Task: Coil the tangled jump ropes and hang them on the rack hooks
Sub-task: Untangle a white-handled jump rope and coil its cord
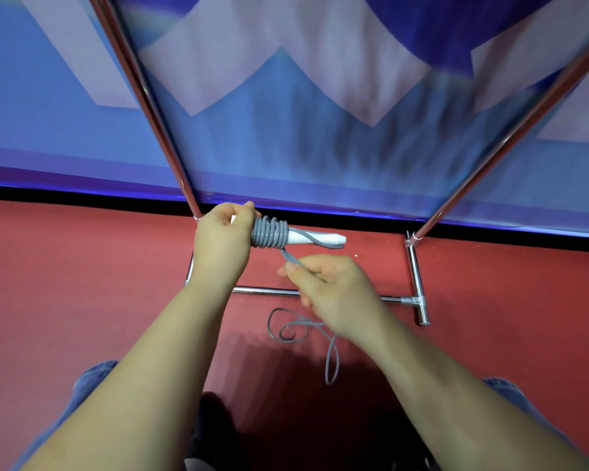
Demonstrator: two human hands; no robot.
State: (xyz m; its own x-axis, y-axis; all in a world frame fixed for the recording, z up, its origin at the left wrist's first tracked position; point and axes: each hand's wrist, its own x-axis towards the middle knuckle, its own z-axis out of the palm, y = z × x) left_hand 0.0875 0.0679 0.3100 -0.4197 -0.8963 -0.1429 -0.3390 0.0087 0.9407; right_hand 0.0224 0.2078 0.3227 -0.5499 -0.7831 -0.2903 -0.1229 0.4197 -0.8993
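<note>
Head view: nearest, slack grey rope (pixel 298 329) is seen curled on the red floor (pixel 82 266). Above it, the rope is pinched by the fingers (pixel 291 268) of the right hand (pixel 334 287). Beyond, the white handles (pixel 315 239) with the wound coil (pixel 269 232) are gripped by the left hand (pixel 223 237). Each turn is best laid snug beside the last, with tension kept steady. Farthest, the rack (pixel 413 266) is seen standing; its hooks are not in view.

Wound rope bundle (pixel 269 232) before rack base (pixel 413 263), loose rope (pixel 300 329) on floor (pixel 82 266) nearer.
</note>
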